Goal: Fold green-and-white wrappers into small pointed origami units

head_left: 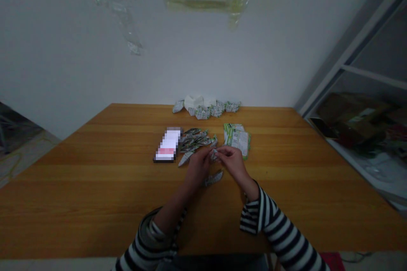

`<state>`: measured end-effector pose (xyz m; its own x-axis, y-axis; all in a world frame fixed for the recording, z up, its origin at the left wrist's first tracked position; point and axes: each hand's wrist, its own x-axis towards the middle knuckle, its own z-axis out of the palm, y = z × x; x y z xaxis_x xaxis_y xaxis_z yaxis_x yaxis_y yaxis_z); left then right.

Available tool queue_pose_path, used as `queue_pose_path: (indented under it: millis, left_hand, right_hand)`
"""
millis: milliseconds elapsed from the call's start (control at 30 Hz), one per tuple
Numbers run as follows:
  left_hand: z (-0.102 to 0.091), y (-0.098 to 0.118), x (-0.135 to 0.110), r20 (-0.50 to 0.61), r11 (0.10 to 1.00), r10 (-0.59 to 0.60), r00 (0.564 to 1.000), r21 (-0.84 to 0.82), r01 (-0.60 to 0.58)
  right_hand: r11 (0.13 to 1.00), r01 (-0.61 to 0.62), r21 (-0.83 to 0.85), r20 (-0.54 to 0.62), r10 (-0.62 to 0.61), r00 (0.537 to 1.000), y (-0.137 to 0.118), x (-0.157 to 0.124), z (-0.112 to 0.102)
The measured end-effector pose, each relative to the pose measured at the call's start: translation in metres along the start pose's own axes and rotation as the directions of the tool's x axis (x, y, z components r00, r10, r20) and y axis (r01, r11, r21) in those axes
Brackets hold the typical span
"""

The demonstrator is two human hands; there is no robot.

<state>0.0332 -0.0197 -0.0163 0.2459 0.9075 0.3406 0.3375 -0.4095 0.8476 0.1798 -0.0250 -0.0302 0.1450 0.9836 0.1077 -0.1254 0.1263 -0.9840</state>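
Note:
Between my two hands is a small folded piece of printed paper (214, 155). My left hand (199, 164) pinches it from the left, and my right hand (231, 160) grips it from the right with thumb and fingertips. Fingers cover most of the paper, so its shape is hard to make out. Just below, a folded paper strip (214, 178) lies on the table near my left wrist. Behind my left hand spreads a pile of folded paper pieces (193, 139). A stack of flat printed sheets (241, 140), green and white, lies beyond my right hand.
A phone (168, 145) with a lit, blurred screen lies left of the pile. Crumpled printed and white papers (203, 112) line the back edge of the wooden table (111, 186), against the wall. At the right stands a shelf (359, 72) with boxes, and a dark flat object (322, 128) near the table's edge.

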Motion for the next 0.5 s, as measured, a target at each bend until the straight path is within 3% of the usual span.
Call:
queue_pose_path:
  millis: [267, 400, 500]
  left_hand:
    - [0.0004, 0.0025, 0.0003, 0.076, 0.997, 0.060, 0.995, 0.051, -0.064]
    - [0.0029, 0.0076, -0.0001, 0.051, 0.999, 0.018, 0.999, 0.042, -0.020]
    - [0.0046, 0.0076, 0.0002, -0.027, 0.999, -0.033, 0.999, 0.009, 0.033]
  right_hand:
    - [0.999, -0.022, -0.026, 0.025, 0.022, 0.999, -0.0020, -0.0021, 0.0013]
    - [0.997, 0.011, -0.074, 0.000, -0.011, 1.000, -0.0005, -0.0034, 0.0035]
    - [0.993, 0.051, -0.106, -0.045, -0.056, 0.997, 0.0025, -0.0047, 0.0065]
